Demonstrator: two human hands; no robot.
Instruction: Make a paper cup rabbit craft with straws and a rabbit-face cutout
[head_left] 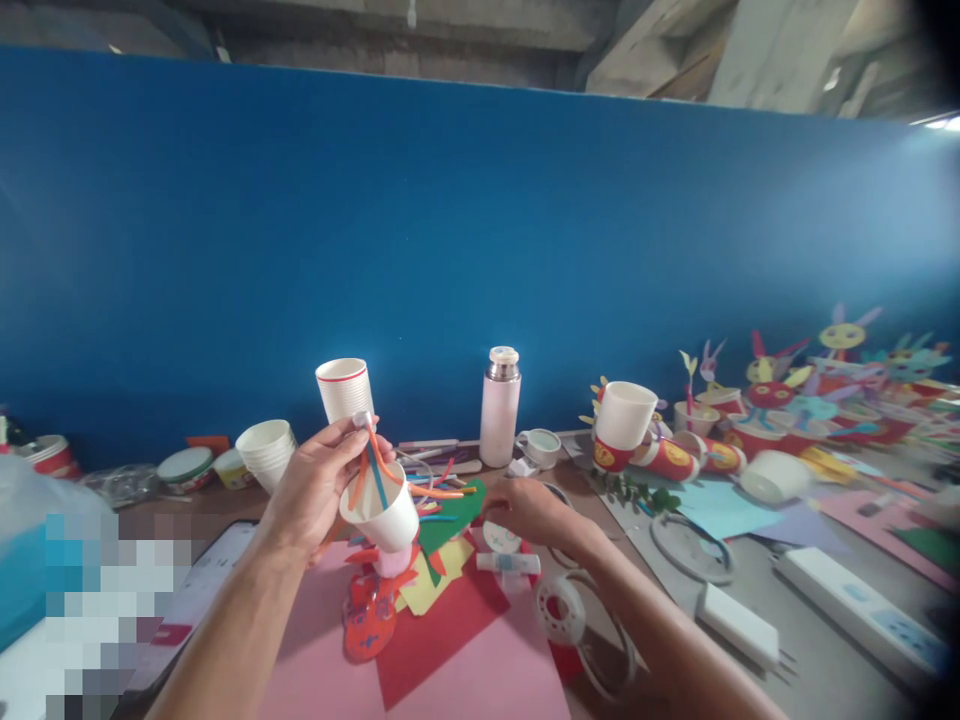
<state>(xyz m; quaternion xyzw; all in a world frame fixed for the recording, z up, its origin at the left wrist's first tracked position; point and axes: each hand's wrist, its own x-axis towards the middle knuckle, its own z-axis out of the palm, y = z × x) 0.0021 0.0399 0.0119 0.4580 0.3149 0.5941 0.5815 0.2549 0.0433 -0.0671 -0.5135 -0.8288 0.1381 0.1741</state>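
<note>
My left hand (pixel 321 480) pinches the white-wrapped top of a few orange and blue strips (pixel 379 470). The strips run down into a tilted white paper cup (pixel 394 525). Below the cup appears a red paper cut-out (pixel 369 620) with drawn marks; I cannot tell whether they are joined. My right hand (pixel 529 510) is over the craft pile, its fingers curled downward and their tips partly hidden. Close beneath it are a round whitish disc (pixel 501 538) and a small white tube (pixel 508 563). Whether the right fingers hold anything is unclear.
Pink paper (pixel 315 640) and red paper (pixel 450 630) cover the front. Behind are a cup stack (pixel 343 385) and a pink thermos (pixel 499 420). Finished paper-cup figures (pixel 772 400) crowd the right, near a power strip (pixel 862 610), charger (pixel 739 625) and tape roll (pixel 559 608).
</note>
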